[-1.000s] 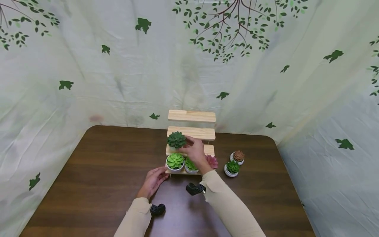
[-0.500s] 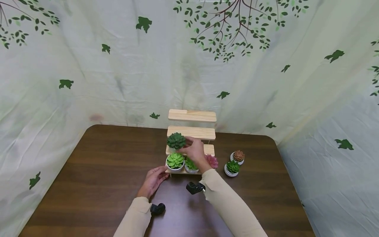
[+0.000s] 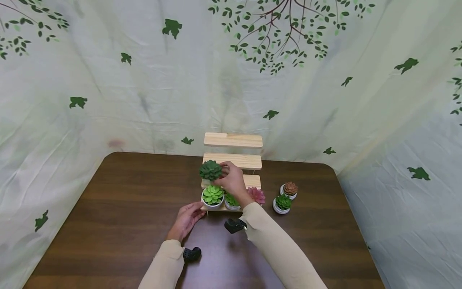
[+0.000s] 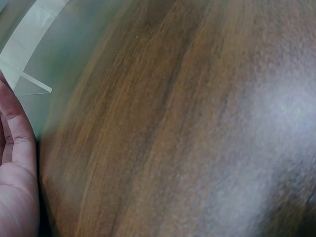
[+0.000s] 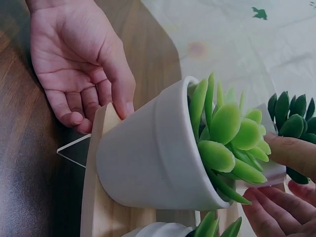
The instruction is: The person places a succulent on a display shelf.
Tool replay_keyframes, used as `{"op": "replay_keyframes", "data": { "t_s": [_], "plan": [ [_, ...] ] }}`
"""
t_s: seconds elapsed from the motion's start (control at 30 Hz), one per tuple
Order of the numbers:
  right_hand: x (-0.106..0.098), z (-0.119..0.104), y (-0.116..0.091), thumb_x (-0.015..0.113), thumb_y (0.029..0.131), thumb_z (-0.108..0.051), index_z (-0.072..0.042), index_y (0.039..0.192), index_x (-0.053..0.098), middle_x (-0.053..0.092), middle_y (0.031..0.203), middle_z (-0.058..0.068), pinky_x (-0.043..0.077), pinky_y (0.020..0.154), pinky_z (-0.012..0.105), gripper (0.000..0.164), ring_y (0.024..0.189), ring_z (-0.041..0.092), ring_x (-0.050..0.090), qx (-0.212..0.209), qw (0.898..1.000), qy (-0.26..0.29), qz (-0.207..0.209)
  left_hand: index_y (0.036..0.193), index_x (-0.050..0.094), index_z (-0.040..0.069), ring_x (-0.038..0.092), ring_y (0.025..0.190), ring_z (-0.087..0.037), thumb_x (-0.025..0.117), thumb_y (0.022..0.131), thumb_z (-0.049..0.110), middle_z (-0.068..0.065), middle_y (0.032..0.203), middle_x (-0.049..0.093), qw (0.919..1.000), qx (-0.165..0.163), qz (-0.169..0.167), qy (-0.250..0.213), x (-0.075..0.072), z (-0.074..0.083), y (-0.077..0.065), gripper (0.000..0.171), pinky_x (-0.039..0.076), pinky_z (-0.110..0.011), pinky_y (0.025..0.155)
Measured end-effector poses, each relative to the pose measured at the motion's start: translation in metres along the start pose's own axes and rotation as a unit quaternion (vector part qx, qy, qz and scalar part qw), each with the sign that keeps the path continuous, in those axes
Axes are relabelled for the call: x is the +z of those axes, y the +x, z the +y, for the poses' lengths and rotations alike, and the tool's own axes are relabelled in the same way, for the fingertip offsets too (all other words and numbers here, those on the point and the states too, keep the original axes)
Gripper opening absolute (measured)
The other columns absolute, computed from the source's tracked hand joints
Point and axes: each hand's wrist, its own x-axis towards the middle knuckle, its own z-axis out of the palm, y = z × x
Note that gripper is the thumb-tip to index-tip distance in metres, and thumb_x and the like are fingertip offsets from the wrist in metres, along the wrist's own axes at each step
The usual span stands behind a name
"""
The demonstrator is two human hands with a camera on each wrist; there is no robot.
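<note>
My right hand (image 3: 232, 179) holds a dark green potted succulent (image 3: 211, 170) by its white pot, at the left end of the tiered wooden plant stand (image 3: 232, 161). Whether that pot touches the shelf cannot be told. My left hand (image 3: 187, 218) grips the left end of the lowest shelf, thumb on the edge and fingers curled below, as the right wrist view shows. On that shelf stand a light green succulent (image 5: 163, 148) in a white pot, a second green succulent (image 3: 232, 200), and a pink succulent (image 3: 256, 195), partly hidden by my right arm.
Right of the stand, a brown succulent (image 3: 290, 188) and a green succulent (image 3: 283, 203) sit in white pots on the dark wooden table (image 3: 144, 192). A leaf-patterned cloth (image 3: 151, 80) hangs behind the table. The top shelf (image 3: 233, 140) stands nearest the cloth.
My right hand has shifted slightly left and up with the dark green succulent. The left hand keeps its place on the lowest shelf.
</note>
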Motion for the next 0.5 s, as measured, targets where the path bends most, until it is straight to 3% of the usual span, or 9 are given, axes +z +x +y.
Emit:
{"op": "replay_keyframes", "data": {
  "t_s": [0.13,0.23,0.37,0.5],
  "plan": [
    [-0.002,0.001,0.001,0.081,0.067,0.009,-0.002,0.126,0.053,0.064,0.12,0.019,0.054,0.087,0.033,0.066,0.108,0.03,0.063,-0.009,1.0,0.002,-0.016,0.086,0.069,0.009,0.063,0.079,-0.012,0.055,0.097,0.006,-0.003,0.085,0.067,1.0,0.005,-0.002,0.0,0.001,-0.001,0.0,0.018,0.055,-0.023,0.075],
    [-0.009,0.003,0.0,0.082,0.069,0.007,-0.004,0.133,0.047,0.06,0.126,0.02,0.052,0.092,0.034,0.074,0.114,0.031,0.06,-0.016,0.998,0.01,-0.054,0.086,0.069,0.011,0.063,0.079,-0.012,0.055,0.097,0.007,-0.002,0.085,0.067,0.9999,0.006,-0.009,0.002,0.002,-0.001,0.001,0.018,0.055,-0.023,0.075],
    [-0.029,0.006,-0.001,0.077,0.075,0.008,-0.003,0.141,0.037,0.052,0.134,0.025,0.044,0.102,0.04,0.078,0.124,0.036,0.051,-0.02,0.992,0.05,-0.117,0.084,0.069,0.011,0.063,0.078,-0.011,0.055,0.097,0.006,-0.002,0.083,0.067,0.9999,0.006,-0.011,0.002,0.002,-0.002,0.002,0.02,0.055,-0.023,0.075],
    [-0.053,0.011,-0.003,0.071,0.081,0.008,0.0,0.141,0.037,0.05,0.135,0.027,0.044,0.103,0.043,0.069,0.125,0.041,0.048,-0.028,0.986,0.075,-0.143,0.082,0.069,0.011,0.063,0.076,-0.012,0.054,0.097,0.004,-0.002,0.082,0.067,0.9999,0.005,-0.006,-0.007,0.001,-0.002,0.003,0.023,0.055,-0.023,0.074]
  ]
}}
